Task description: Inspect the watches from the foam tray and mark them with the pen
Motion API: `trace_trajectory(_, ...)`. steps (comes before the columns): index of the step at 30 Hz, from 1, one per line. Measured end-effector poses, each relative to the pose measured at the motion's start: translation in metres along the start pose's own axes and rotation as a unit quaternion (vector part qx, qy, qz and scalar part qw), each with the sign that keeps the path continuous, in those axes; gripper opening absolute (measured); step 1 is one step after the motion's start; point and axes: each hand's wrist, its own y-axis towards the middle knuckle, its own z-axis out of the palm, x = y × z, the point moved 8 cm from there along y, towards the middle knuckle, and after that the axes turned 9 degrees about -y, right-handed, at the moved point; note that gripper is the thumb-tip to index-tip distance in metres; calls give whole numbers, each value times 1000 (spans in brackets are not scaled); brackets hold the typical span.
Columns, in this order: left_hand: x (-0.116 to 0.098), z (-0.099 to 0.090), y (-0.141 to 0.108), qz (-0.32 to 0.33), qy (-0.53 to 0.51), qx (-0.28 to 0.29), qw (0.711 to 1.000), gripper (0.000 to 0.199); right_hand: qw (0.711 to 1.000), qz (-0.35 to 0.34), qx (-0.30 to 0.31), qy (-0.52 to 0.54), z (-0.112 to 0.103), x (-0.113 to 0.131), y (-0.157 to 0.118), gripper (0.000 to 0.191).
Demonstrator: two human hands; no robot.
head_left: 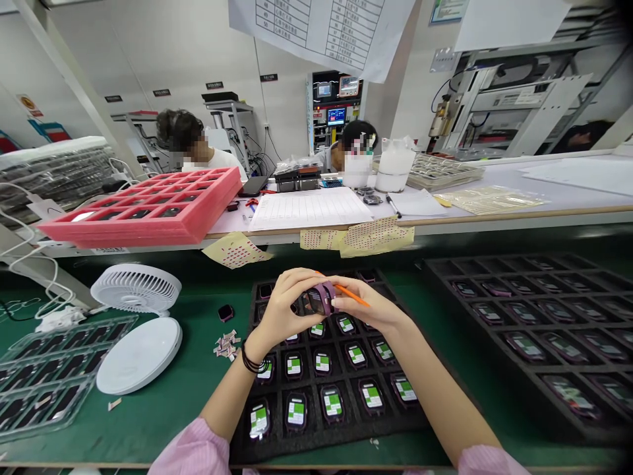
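Note:
My left hand is closed around a purple-framed smartwatch, its dark face tilted to the left. A second purple edge shows right behind it; I cannot tell whether this is another watch or part of the same one. My right hand is closed, with a thin orange stick between its fingers and its fingertips at the watch's right side. Below both hands lies a black foam tray with several smartwatches in its compartments, many with green-and-white screens lit.
Another black foam tray of watches stands at the right. Left are a white fan, clear plastic trays, a loose watch and small strips. A pink foam tray rests on the shelf. Two people sit beyond.

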Motion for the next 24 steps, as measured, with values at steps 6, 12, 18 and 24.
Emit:
trace_trajectory(6,1,6,-1,-3,-5,12,1000,46,999,-4,-35,17,-4,-2,2,37)
trace_trajectory(12,3,7,-2,-4,5,18,1000,45,999,-3,-41,10,-1,1,0,41)
trace_trajectory(18,2,7,-4,-2,6,12,1000,44,998,-15,-59,4,3,1,-1,43)
trace_trajectory(24,3,3,-3,-7,10,0,1000,44,995,-38,-75,-53,4,8,-1,43)
